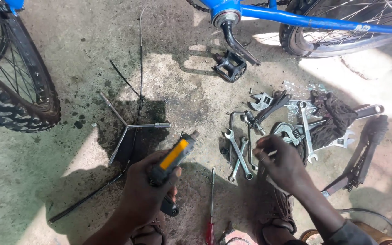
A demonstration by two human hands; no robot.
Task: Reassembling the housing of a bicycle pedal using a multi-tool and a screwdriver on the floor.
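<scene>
My left hand [145,193] grips a black and orange handled tool [174,156], its tip pointing up and to the right. My right hand [281,164] reaches down into a pile of wrenches [241,152] on the concrete, fingers bent over them and touching a thin metal piece. Whether it has hold of one I cannot tell. A three-armed socket wrench [125,125] lies to the left of the orange tool. A red-handled screwdriver [211,211] lies between my hands.
A blue bicycle frame [296,19] with crank arm and black pedal [230,66] stands at the top. A knobby front tyre [19,86] fills the left. A dark rag [334,115] and adjustable spanners [262,100] lie right; cables [139,81] run down the middle.
</scene>
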